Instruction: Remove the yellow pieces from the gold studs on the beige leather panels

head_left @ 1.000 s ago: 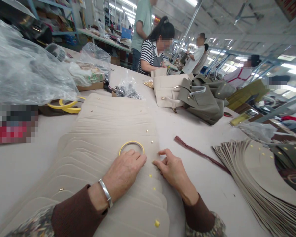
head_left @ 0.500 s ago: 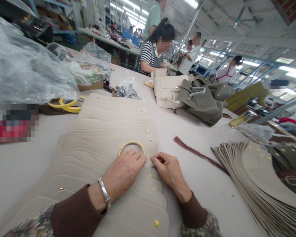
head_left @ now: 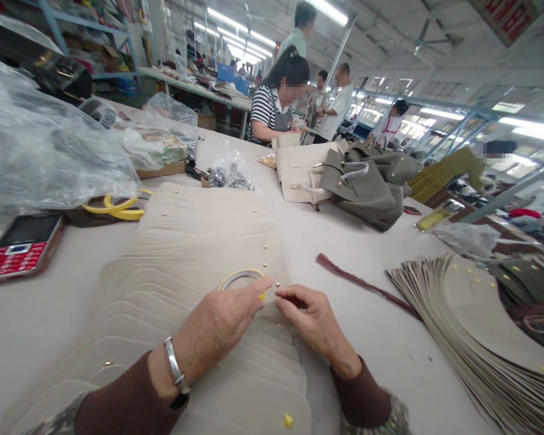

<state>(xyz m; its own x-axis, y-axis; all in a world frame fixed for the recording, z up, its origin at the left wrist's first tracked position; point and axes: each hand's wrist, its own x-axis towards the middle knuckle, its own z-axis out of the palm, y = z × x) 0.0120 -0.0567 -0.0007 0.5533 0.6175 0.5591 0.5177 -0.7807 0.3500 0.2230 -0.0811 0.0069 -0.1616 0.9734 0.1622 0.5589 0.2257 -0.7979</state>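
A stack of overlapping beige leather-like panels point(head_left: 199, 235) lies fanned out in front of me, with small gold rivets along its edges. My left hand point(head_left: 226, 314) rests over the stack, closed around a roll of yellow-edged tape point(head_left: 240, 273). A small yellow bit point(head_left: 262, 296) shows at its fingertips. Close by, at the stack's right edge, my right hand point(head_left: 315, 317) has thumb and forefinger nearly together in a pinch. Whatever lies between them is too small to see. A gold rivet point(head_left: 278, 284) sits just above these fingertips. Another yellow bit point(head_left: 288, 420) sticks to a lower panel.
Left are a red phone point(head_left: 25, 244), yellow tape rolls point(head_left: 118, 208) and plastic sheeting point(head_left: 49, 139). Rightward lie a brown strip point(head_left: 362, 283) and a fanned panel pile point(head_left: 462, 314). Handbags point(head_left: 362, 193) stand further back, near a person in a striped top point(head_left: 263, 112).
My left hand has turned and shifted slightly left and down. A yellow bit now shows at its fingertips. Two yellow bits below my right hand no longer show. My right fingertips have parted slightly.
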